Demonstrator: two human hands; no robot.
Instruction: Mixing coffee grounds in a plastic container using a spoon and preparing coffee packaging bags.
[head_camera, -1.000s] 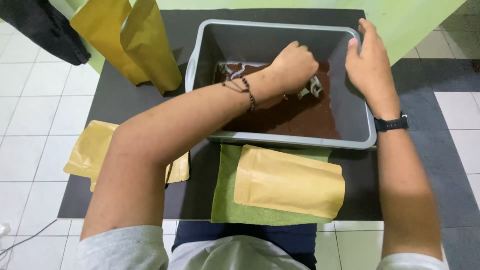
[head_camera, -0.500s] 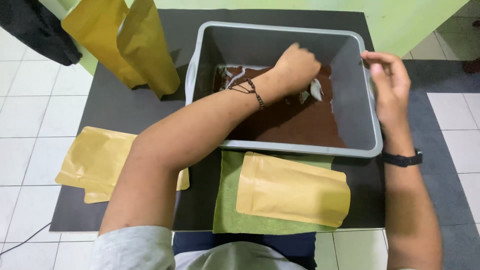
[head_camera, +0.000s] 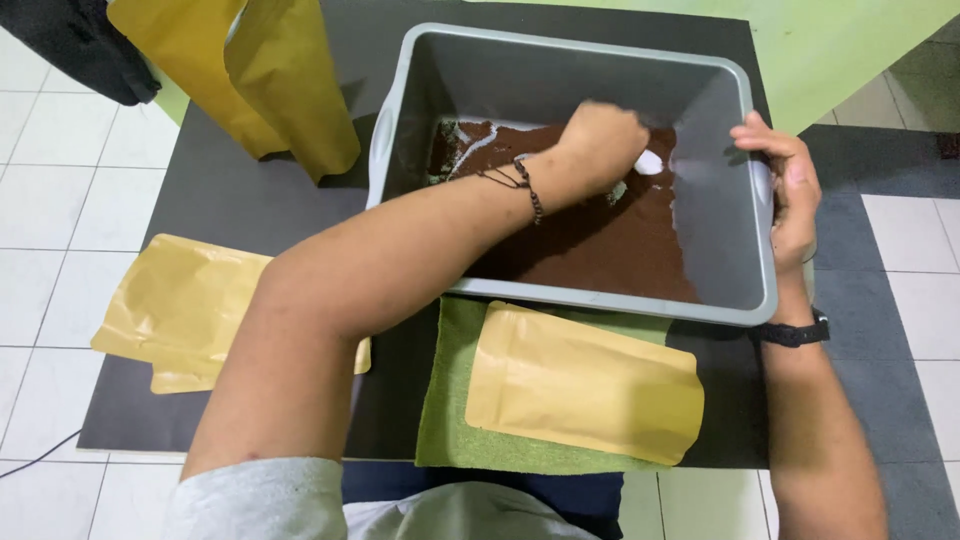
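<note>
The left hand (head_camera: 600, 145) is closed around a small white scoop (head_camera: 648, 162), buried in the dark brown ground powder (head_camera: 600, 240) inside the grey plastic tub (head_camera: 560, 60). The right hand (head_camera: 785, 190) grips the tub's right rim. A flat tan paper pouch (head_camera: 585, 385) lies near, on a green cloth (head_camera: 450, 420). Scooping likely goes best with the tub held steady and the scoop kept level.

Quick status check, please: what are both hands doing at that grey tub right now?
Left hand down in brown powder, gripping a white scoop. Right hand clasps grey tub rim. Nothing in the way.
</note>
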